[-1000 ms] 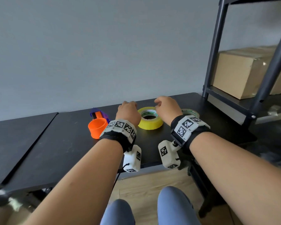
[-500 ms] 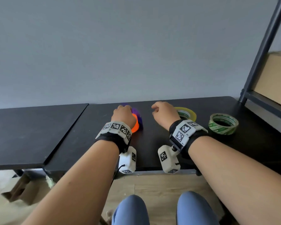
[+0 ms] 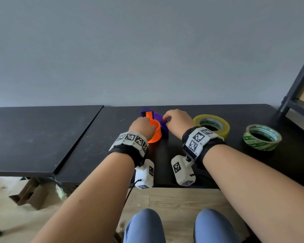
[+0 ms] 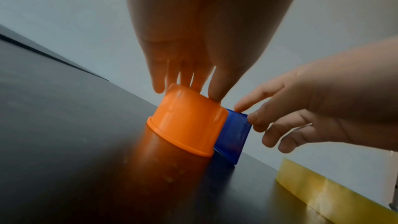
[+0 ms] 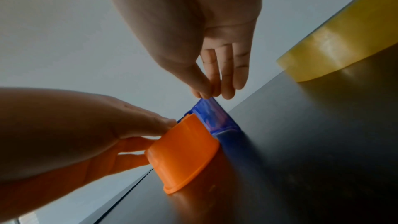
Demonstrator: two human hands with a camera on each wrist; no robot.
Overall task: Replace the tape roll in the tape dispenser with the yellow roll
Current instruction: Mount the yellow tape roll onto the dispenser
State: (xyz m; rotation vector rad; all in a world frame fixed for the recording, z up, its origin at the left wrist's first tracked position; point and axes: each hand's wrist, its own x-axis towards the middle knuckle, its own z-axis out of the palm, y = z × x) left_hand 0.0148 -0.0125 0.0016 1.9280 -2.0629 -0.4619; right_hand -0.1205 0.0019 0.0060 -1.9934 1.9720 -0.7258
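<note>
The tape dispenser [image 3: 158, 118] has a purple-blue body and an orange hub [image 3: 156, 134], and lies on the black table [image 3: 98, 141] near the wall. My left hand [image 3: 146, 125] grips the top rim of the orange hub [image 4: 187, 125], with the thumb on its right side. The thumb and forefinger of my right hand [image 3: 167, 120] pinch the upper edge of the blue body [image 4: 234, 134]. The yellow roll [image 3: 225, 129] lies flat just right of my right wrist, untouched. No tape roll shows on the hub [image 5: 183, 152].
A green-printed tape roll [image 3: 261, 143] lies flat further right. A black shelf frame [image 3: 298, 81] stands at the table's right end. A second black table [image 3: 33, 137] adjoins on the left. The wall runs close behind the dispenser.
Both hands moved left from the yellow roll to the dispenser. The left hand took the orange hub first, and the right hand has now pinched the blue body.
</note>
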